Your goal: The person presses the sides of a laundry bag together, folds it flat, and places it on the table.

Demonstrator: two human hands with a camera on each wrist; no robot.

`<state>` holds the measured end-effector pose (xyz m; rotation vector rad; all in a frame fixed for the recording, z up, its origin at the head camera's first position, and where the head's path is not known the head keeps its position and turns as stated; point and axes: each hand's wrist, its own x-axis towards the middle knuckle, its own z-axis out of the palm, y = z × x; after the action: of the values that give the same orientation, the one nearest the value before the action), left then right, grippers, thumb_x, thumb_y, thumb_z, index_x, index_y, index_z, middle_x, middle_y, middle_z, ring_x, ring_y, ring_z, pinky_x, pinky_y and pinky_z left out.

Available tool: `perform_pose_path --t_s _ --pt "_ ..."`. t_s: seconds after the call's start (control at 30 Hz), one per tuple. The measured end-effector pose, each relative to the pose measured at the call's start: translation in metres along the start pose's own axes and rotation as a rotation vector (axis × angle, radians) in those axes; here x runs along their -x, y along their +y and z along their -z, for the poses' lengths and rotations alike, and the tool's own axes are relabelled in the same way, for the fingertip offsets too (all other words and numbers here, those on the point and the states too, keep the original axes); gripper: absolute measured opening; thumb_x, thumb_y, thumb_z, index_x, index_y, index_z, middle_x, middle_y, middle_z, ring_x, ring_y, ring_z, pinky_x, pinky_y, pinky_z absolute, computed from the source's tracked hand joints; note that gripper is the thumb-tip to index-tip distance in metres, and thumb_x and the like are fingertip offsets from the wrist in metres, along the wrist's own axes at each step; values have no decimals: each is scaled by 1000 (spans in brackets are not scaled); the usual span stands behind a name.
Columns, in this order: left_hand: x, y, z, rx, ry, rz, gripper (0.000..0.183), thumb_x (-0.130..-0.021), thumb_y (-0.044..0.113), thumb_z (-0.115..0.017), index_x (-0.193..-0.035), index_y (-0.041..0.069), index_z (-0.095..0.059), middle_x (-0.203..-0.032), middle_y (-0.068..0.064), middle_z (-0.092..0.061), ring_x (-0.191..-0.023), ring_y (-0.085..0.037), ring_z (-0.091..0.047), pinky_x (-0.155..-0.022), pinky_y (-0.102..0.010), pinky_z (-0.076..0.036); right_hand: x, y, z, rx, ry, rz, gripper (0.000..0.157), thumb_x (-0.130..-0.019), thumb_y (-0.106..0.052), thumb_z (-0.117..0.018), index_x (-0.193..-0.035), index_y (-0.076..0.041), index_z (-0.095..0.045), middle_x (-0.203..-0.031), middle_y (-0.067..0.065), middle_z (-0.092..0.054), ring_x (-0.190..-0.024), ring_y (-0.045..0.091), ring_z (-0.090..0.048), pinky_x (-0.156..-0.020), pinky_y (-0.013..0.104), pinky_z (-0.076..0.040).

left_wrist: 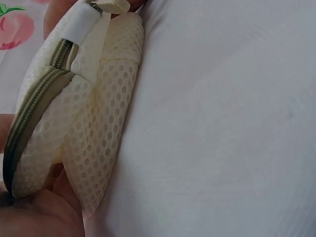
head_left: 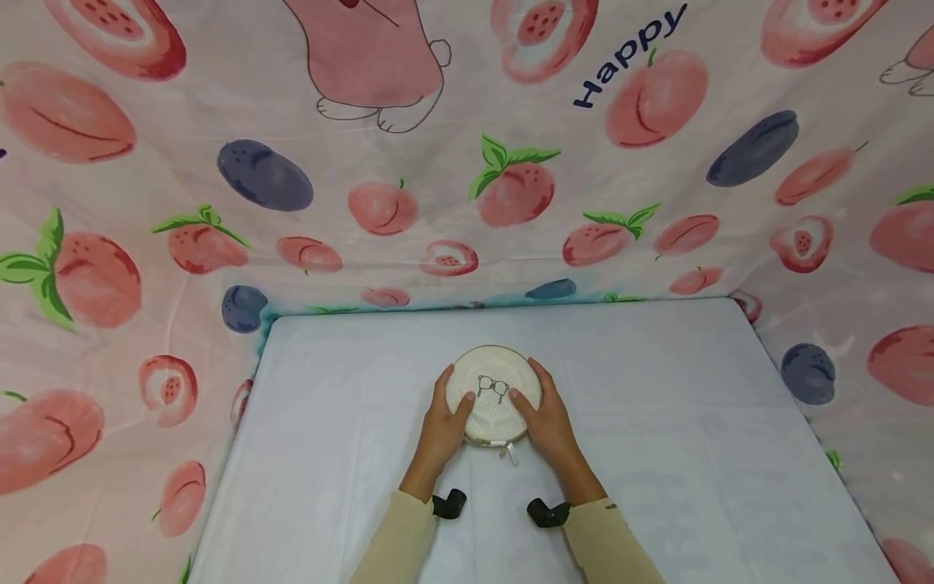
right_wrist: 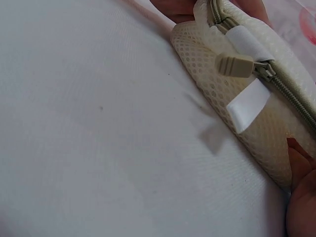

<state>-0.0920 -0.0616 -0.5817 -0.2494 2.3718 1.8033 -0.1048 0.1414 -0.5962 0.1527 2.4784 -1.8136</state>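
A round cream mesh laundry bag (head_left: 490, 422) with a line drawing of glasses on top is held between both hands near the middle of the table. The left hand (head_left: 442, 422) grips its left edge, thumb on the top face. On the opposite edge, the right hand (head_left: 552, 422) holds it the same way. An olive zipper (left_wrist: 37, 103) runs round the side of the bag in the left wrist view. The right wrist view shows the beige zipper pull (right_wrist: 236, 65) and a white fabric tab (right_wrist: 249, 105) on the near side. Fingers beneath the bag are partly hidden.
A white cloth covers the table (head_left: 328, 389). Fruit-printed fabric (head_left: 438, 219) hangs behind and along both sides of it. Black wrist cameras (head_left: 450, 504) sit on the person's wrists, beside beige sleeves (head_left: 397, 535).
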Motion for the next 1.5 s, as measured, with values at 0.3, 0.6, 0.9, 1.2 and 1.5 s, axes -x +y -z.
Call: perform_pose_path --t_s 0.3,0.6,0.9,1.2,1.5 --pt "-2 -2 0 14 4 -29 68 -101 40 -63 -160 35 -29 -165 -5 -37 -153 -28 -32 -124 -54 -24 -1 0 0 0 7 2 74 -95 -44 -71 -158 -33 -34 -165 0 -36 -156 26 -28 -126 51 -21" --pt "3 9 -1 -187 113 -167 70 -100 32 -66 -160 14 -33 -157 -18 -45 -147 -36 -42 -120 -54 -34 5 -2 -2 33 53 77 73 -96 -43 -71 -158 -26 -36 -163 4 -38 -153 28 -32 -124 53 -26" --pt "6 22 1 -389 160 -376 71 -101 38 -63 -160 11 -33 -166 -18 -28 -151 -46 -25 -118 -64 -30 5 -19 -1 328 136 394 70 -98 -27 -69 -158 -14 -37 -162 13 -35 -154 36 -27 -120 62 -27" --pt "-2 20 -7 -580 36 -337 64 -109 50 -37 -164 19 -26 -173 -10 -9 -155 -54 -7 -112 -77 -25 -5 -19 -7 457 58 470 66 -102 -32 -59 -158 -6 -35 -165 14 -33 -155 45 -21 -121 64 -24" --pt "-3 18 -7 -601 -34 -231 62 -110 53 -27 -165 24 -22 -174 -3 -2 -156 -50 2 -116 -77 -12 -8 -10 -11 515 -15 433 62 -106 -36 -51 -159 -6 -35 -167 14 -31 -156 45 -18 -121 67 -22"
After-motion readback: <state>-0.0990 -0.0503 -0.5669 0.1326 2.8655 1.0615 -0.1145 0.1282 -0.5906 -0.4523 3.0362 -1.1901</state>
